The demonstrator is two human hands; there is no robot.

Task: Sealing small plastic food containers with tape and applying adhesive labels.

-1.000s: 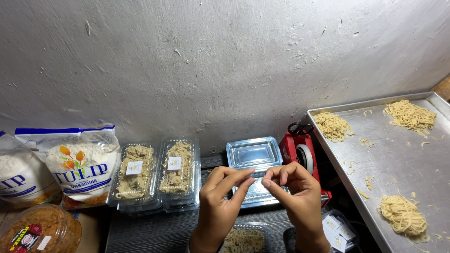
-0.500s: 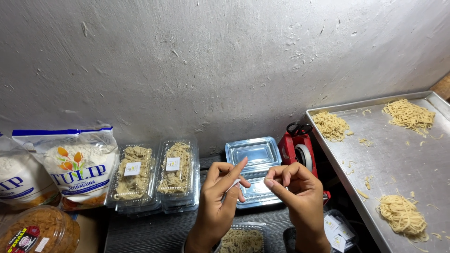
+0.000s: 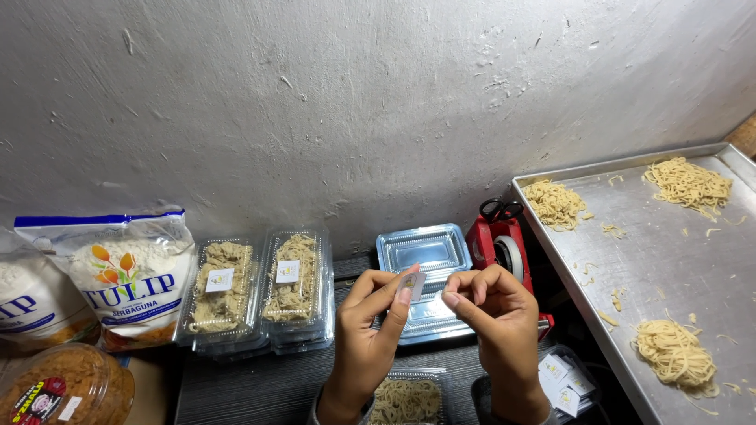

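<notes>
- We pinch a small white sticker label point(image 3: 413, 282) between the thumb and fingertips of the left hand point(image 3: 370, 330), held up near the middle of the scene, above the dark table point(image 3: 252, 386).
- The right hand point(image 3: 492, 315) sits just right of it with fingers curled and pressed together; we cannot tell whether they hold backing paper or nothing.
- Risk: the label is light and probably adhesive. In our judgement it may fold onto itself or stick to a fingertip if the pinch shifts.
- Risk: a skewed placement is likely if the label meets a lid at an angle.
- Near edge, below the hands: a clear box of noodles point(image 3: 408, 397), partly hidden; we see no label on it.
- Left of the hands: two stacks of closed clear boxes point(image 3: 256, 295) filled with noodles, each top lid bearing a small label.
- Behind the hands: a stack of empty clear boxes point(image 3: 425, 275).
- Near right: a small clear tub point(image 3: 567, 378) holding more labels.
- Right: a metal tray point(image 3: 669, 260) with loose noodle nests.
- Far left: flour bags point(image 3: 130, 275) and a round jar point(image 3: 63, 389) of brown contents.
- Beside the tray: a red tape dispenser point(image 3: 504, 252).
</notes>
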